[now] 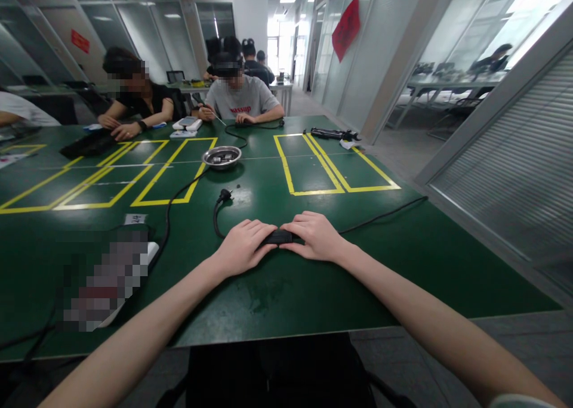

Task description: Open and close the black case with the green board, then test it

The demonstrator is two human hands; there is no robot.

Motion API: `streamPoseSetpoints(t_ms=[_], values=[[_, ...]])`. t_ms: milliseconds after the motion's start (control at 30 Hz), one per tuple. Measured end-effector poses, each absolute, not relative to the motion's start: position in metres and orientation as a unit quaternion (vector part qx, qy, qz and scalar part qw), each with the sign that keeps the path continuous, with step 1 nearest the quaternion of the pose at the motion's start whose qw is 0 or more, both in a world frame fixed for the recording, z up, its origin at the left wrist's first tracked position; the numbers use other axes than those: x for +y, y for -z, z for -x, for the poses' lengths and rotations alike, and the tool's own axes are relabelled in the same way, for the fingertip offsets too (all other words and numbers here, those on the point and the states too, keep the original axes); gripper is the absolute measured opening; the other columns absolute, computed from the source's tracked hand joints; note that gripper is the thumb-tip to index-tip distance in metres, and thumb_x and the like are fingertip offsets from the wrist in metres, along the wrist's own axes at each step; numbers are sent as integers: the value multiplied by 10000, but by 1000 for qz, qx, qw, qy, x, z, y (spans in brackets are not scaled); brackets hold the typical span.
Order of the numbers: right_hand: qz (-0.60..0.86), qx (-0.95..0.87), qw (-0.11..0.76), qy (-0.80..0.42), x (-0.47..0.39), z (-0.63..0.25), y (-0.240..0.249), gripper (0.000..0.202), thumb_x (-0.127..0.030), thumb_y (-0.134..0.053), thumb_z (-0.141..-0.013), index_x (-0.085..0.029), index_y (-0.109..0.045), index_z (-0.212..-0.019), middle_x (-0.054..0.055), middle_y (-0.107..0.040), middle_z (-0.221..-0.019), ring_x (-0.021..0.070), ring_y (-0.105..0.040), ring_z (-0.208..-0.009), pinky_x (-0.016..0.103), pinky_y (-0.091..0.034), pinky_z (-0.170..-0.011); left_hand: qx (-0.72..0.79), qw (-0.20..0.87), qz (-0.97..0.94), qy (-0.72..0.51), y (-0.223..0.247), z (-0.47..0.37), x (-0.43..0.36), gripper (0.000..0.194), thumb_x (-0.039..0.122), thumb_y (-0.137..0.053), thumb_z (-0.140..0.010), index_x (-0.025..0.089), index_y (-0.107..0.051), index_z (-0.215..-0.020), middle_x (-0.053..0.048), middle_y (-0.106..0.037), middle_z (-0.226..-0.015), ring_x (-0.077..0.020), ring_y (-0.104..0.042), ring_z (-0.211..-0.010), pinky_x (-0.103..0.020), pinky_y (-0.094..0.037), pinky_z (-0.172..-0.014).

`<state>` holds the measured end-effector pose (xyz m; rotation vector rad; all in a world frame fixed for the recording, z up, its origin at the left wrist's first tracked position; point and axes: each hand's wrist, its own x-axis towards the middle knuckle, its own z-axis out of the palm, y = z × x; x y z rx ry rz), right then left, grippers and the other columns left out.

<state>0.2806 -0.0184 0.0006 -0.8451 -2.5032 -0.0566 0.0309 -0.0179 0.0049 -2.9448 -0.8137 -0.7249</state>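
Note:
On the green table (286, 300), my two hands meet at a small black oblong block (280, 237), partly covered by my fingers. My left hand (245, 247) pinches its left end between thumb and fingers. The other end is gripped by my right hand (316, 236) in the same way. A black power plug (225, 195) lies beyond my left hand, its short cord curving down behind that hand. From behind my right hand a thin black cable (385, 214) runs to the table's right edge. Whether both cords join the block is hidden.
Farther off stands a metal bowl (221, 157) with small metal parts. A blurred-out device (111, 283) lies at left, near a black cable (168, 208). Yellow tape (317, 192) marks rectangles. A black tool (333, 135) lies far right. Two people sit opposite, hands on the table.

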Motion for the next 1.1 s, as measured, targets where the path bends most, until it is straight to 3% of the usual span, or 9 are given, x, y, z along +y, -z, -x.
streamPoseSetpoints(t_ms=[367, 500, 667, 833, 967, 1100], values=[[293, -905, 306, -34, -20, -279, -1, 344, -483, -607, -992, -174, -758, -999, 108, -764, -841, 224, -677, -754, 348, -509, -708, -280, -30, 933, 226, -6, -31, -19, 272, 346, -557, -1033, 156, -625, -1216, -95, -759, -1066, -237, -702, -951, -369, -503, -848], [331, -870, 300, -211, -21, -281, -5, 337, -491, -754, -872, -197, -727, -1035, 78, -768, -920, 218, -704, -815, 337, -541, -747, -268, -25, 939, 214, -7, -31, -20, 252, 335, -538, -1044, 161, -628, -1203, -102, -752, -1072, -232, -699, -948, -369, -498, -849], [307, -726, 251, -562, -18, -286, -6, 440, -567, -775, -827, -189, -582, -941, 32, -748, -817, 170, -722, -701, 242, -516, -564, -247, -3, 941, 230, -9, -34, -24, 297, 382, -483, -1067, 163, -625, -1209, -106, -744, -1060, -232, -703, -979, -363, -506, -854], [302, -663, 254, -636, -18, -282, -7, 449, -501, -855, -767, -193, -545, -873, 5, -741, -737, 143, -714, -625, 203, -494, -508, -240, 1, 941, 240, -10, -36, -25, 325, 412, -473, -1072, 162, -637, -1200, -110, -745, -1061, -234, -701, -1000, -372, -519, -876], [326, -629, 309, -635, -17, -281, -9, 451, -501, -875, -735, -190, -557, -813, 31, -770, -757, 150, -719, -611, 230, -524, -546, -263, 21, 924, 276, -15, -32, -23, 384, 368, -558, -1033, 170, -587, -1360, -147, -697, -1285, -287, -638, -1199, -445, -503, -1012], [372, -569, 411, -607, -10, -291, -11, 476, -531, -870, -713, -222, -513, -776, 51, -797, -825, 187, -732, -612, 268, -534, -534, -290, 52, 905, 306, -17, -25, -19, 558, 242, -594, -984, 249, -472, -1529, -153, -489, -1575, -352, -465, -1425, -590, -364, -1173]])
